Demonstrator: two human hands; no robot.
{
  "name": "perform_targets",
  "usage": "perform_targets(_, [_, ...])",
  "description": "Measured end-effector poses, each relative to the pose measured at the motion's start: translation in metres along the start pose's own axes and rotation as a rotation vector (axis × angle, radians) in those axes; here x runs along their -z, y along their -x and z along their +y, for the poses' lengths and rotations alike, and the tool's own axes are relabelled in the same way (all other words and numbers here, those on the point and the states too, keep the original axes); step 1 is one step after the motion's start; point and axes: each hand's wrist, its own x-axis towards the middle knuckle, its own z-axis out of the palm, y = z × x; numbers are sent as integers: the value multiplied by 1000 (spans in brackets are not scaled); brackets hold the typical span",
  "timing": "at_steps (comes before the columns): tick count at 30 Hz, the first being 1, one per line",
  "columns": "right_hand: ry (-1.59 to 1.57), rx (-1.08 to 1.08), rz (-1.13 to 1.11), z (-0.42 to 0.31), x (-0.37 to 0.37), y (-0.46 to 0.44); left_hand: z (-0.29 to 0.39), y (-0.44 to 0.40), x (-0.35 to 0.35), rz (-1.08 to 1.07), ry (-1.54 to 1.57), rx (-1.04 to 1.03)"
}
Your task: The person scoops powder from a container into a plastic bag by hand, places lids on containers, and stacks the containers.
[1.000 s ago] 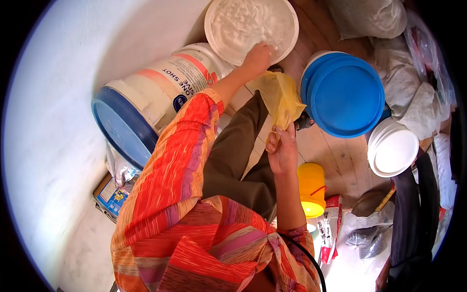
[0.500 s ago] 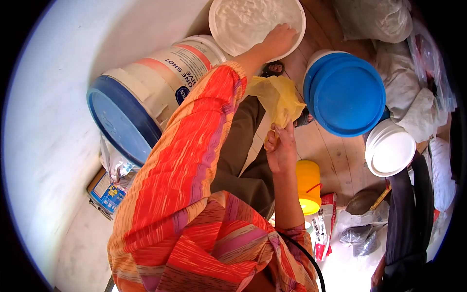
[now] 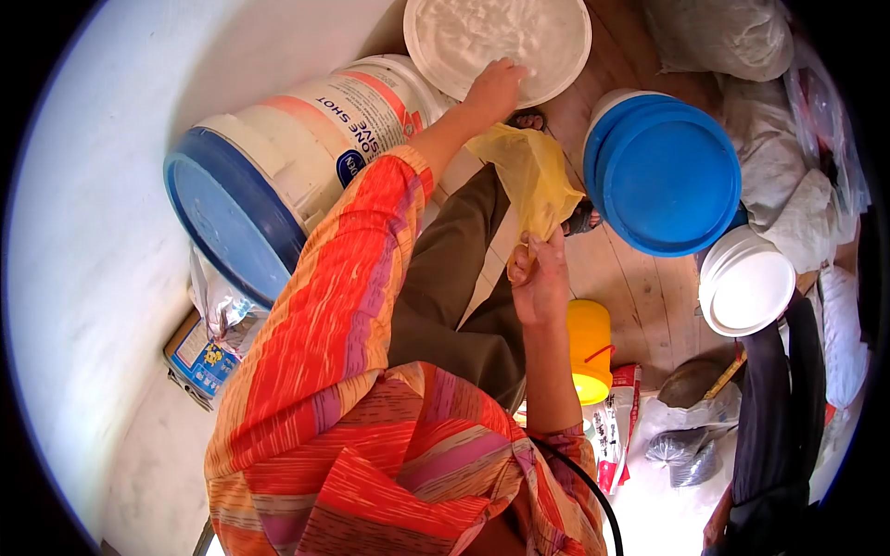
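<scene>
Fingers of right hand (image 3: 540,278) closed on the gathered lower end of a thin yellow bag (image 3: 535,176), palm side showing. Bag hangs loosely spread between the two arms, in front of the trousered legs (image 3: 454,246); its upper edge is near the left wrist. Left hand (image 3: 496,88) reaches over the near rim of a wide white tub (image 3: 413,46), fingers bent at the pale, rippled contents (image 3: 496,37); cannot tell whether it grips anything.

Further out: one foot (image 3: 528,120) just below the tub rim, sandalled; the other foot (image 3: 582,218) between bag and blue-lidded bucket (image 3: 667,176). Stacked white lids or tubs (image 3: 746,283) just below that bucket in view. Yellow pail (image 3: 590,343), red handle, beside the right forearm; red-and-white packet (image 3: 618,426) just below it. Brown rounded object (image 3: 686,382) and clear bags with dark contents (image 3: 686,454) farther right.

Left side of view: large pail (image 3: 311,139) lettered "ONE SHOT", blue end toward the camera, close to the pale wall (image 3: 102,213). Blue printed box (image 3: 204,361) and crumpled clear plastic (image 3: 222,306) below it. Upper right corner: pale sacks (image 3: 723,37). Wooden boards (image 3: 630,287) underfoot.
</scene>
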Motion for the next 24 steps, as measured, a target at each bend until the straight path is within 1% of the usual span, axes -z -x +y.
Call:
perform_targets(2, [4,-7,6,0,0,1,1,-15,-4,177,47,-138])
perform_targets(3, [7,-11,11,0,0,1,7,-22,-4,177,47,-137])
perform_targets(5, [9,-11,9,0,-1,0,22,-40,-2,96,45,-149])
perform_targets(6, [10,-11,7,1,-1,1,30,-45,-1,97,45,-146])
perform_targets(8, [13,-14,7,2,-2,1,41,-52,-1,30,34,-157])
perform_targets(12, [38,8,-26,0,-3,1,31,-39,-19,99,52,-183])
perform_targets(14, [29,7,-29,-1,-1,0,27,-22,-8,-130,-11,-117])
perform_targets(15, [21,5,-29,0,0,0,18,-14,-10,-132,-14,-118])
perform_targets(17, [12,-6,-22,0,2,0,-6,5,-20,-8,-7,-234])
perform_targets(18, [7,-15,-14,1,3,0,-16,13,-20,-10,-7,-234])
perform_targets(20, [7,-15,-25,0,5,1,-27,29,-17,-31,-33,-97])
perform_targets(21, [6,-11,-42,0,4,1,-28,32,-15,-32,-34,-96])
perform_targets(23, [8,-11,-35,0,4,0,-28,35,-12,66,-32,105])
perform_targets(24, [10,-13,-23,0,5,0,-28,34,-11,66,-32,106])
